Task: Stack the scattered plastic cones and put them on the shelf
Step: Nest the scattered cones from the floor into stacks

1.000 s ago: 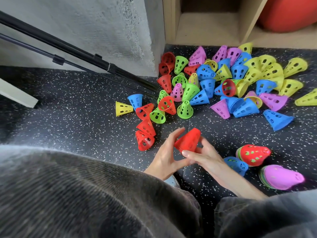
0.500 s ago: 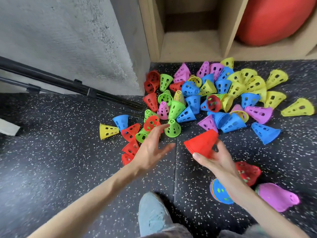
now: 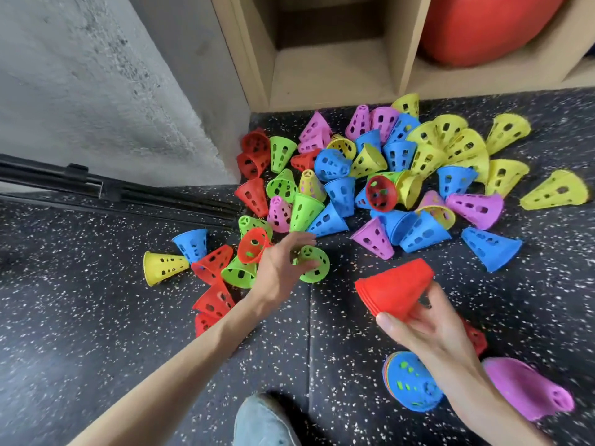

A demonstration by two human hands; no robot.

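Red plastic, partly hidden behind the right wrist, marks a cone stack (image 3: pixel 473 338) on the floor; its form cannot be made out. A purple stack (image 3: pixel 528 387) beside it is motion-blurred. A blue stack (image 3: pixel 409 386) is overlapped by the forearm. Black poles (image 3: pixel 112 191) lie along the wall near the pile's left edge. A red ball (image 3: pixel 483 27) in the shelf (image 3: pixel 328 75) is cut off by the frame. The left hand (image 3: pixel 280 272), fingers spread and released, hovers over a green cone (image 3: pixel 314 263) and a red cone (image 3: pixel 254 246). The right hand (image 3: pixel 421 326) grasps a nested red stack (image 3: pixel 394 289), tilted, above the floor. Scattered cones (image 3: pixel 386 175) lie heaped before the shelf.
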